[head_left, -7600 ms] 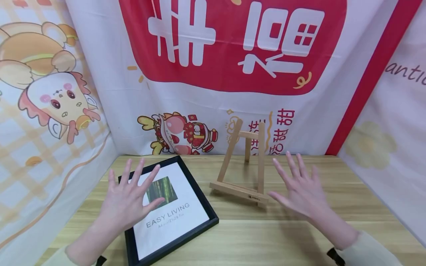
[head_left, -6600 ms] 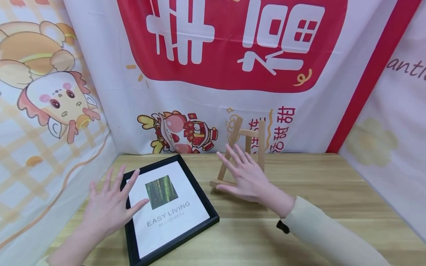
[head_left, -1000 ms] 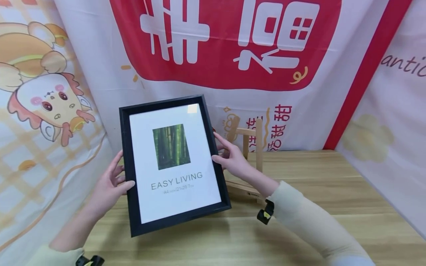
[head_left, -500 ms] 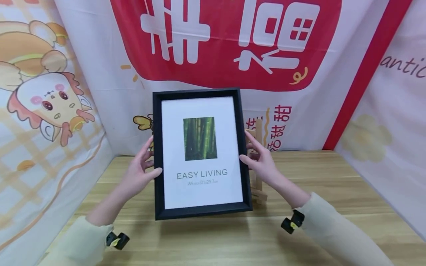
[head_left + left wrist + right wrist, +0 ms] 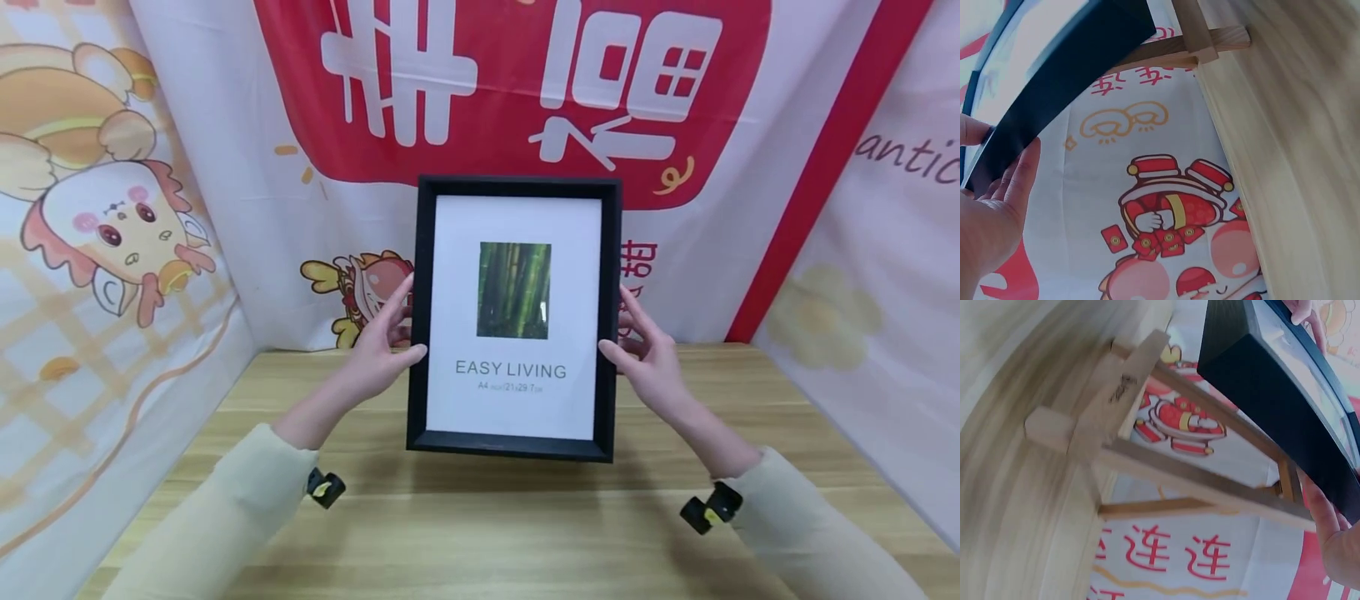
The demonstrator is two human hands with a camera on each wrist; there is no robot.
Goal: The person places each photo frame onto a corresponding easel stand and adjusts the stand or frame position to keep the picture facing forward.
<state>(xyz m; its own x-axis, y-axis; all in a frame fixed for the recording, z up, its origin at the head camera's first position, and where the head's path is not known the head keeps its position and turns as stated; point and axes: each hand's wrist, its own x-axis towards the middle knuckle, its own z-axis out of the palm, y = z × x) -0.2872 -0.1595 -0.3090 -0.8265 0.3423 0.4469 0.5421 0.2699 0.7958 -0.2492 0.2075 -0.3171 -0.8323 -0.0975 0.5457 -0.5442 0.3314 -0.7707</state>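
Observation:
A black picture frame (image 5: 514,408) with a white insert and a small bamboo photo stands nearly upright in the middle of the head view. My left hand (image 5: 378,350) grips its left side, thumb on the front edge and fingers behind. My right hand (image 5: 654,358) holds the right side the same way. Behind the frame is a small wooden easel (image 5: 1179,472), hidden in the head view. In the right wrist view the frame's lower edge is raised off the tabletop, close in front of the easel. The left wrist view shows part of the easel's foot (image 5: 1197,44).
A wood-grain table (image 5: 360,525) lies under the hands. Printed cloth hangs behind it, with a red panel (image 5: 510,142), and more cloth closes off the left (image 5: 112,350) and right (image 5: 825,333) sides.
Both hands have carried the frame from the left to the right and a little up, over to the easel. It has turned from tilted to nearly straight and now covers the easel in the head view.

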